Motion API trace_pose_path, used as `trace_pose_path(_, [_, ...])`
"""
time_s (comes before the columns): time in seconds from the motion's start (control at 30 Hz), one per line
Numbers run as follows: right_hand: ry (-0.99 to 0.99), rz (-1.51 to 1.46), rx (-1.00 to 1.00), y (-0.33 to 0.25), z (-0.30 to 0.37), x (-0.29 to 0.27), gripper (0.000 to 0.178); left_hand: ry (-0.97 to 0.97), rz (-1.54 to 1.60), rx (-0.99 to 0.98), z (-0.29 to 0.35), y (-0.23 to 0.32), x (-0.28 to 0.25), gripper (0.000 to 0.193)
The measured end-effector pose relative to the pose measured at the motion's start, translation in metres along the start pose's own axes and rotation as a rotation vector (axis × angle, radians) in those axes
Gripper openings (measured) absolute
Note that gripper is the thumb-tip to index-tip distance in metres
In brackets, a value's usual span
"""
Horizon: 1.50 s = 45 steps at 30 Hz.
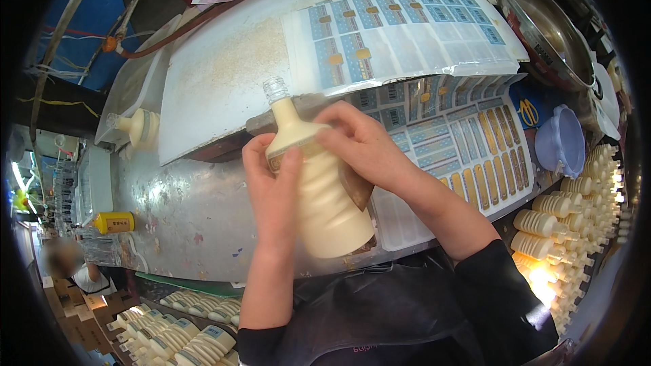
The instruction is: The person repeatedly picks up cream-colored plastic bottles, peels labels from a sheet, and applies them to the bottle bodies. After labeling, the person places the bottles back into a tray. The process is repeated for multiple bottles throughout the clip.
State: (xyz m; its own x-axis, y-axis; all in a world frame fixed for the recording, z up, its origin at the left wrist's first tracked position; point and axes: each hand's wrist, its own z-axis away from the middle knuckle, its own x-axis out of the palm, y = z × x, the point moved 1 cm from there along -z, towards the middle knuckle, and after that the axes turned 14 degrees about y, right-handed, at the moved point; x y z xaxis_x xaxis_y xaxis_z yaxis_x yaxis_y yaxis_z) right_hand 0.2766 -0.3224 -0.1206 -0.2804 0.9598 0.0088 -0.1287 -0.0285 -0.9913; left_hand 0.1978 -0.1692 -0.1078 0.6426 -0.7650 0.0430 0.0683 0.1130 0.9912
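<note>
Holding a cream-coloured ribbed bottle (324, 190) tilted over the metal worktop (183, 210), you grip it with both hands near its shoulder. Your left hand (272, 186) wraps the bottle's left side, fingers close together, the thumb pressed flat on a small label (279, 160) at the shoulder. Your right hand (366, 146) curls over from the right, fingertips bunched and pressing against the same band just beside the left thumb. The bottle's clear, uncapped neck (276, 88) points up and away from you. Sheets of blue and yellow labels (434, 115) lie just behind the bottle; more cream bottles (569, 230) are stacked at your right.
</note>
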Motion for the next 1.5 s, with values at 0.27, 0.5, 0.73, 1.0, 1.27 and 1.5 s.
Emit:
trace_pose_path(0.27, [-0.013, 0.03, 0.03, 0.0, 0.0, -0.002, 0.023, -0.037, 0.018, 0.005, -0.001, -0.004, -0.002, 0.034])
trace_pose_path(0.5, [0.031, 0.013, -0.021, 0.005, -0.001, -0.002, 0.023, -0.042, 0.002, 0.017, -0.003, -0.008, -0.004, 0.032])
trace_pose_path(0.73, [0.228, -0.205, 0.009, -0.03, 0.002, -0.023, 0.029, -0.072, 0.021, 0.023, -0.004, -0.012, -0.01, 0.044])
trace_pose_path(1.0, [0.412, 0.337, -0.476, -0.027, 0.034, 0.019, 0.029, -0.073, -0.088, -0.005, -0.008, -0.012, -0.009, 0.037])
trace_pose_path(1.27, [0.312, -0.183, -0.051, 0.006, 0.007, -0.021, 0.025, -0.083, 0.158, -0.11, -0.014, -0.029, -0.023, 0.046])
trace_pose_path(1.5, [0.125, 0.149, -0.057, -0.01, 0.007, 0.002, 0.037, -0.217, 0.455, -0.364, -0.013, -0.012, -0.016, 0.062])
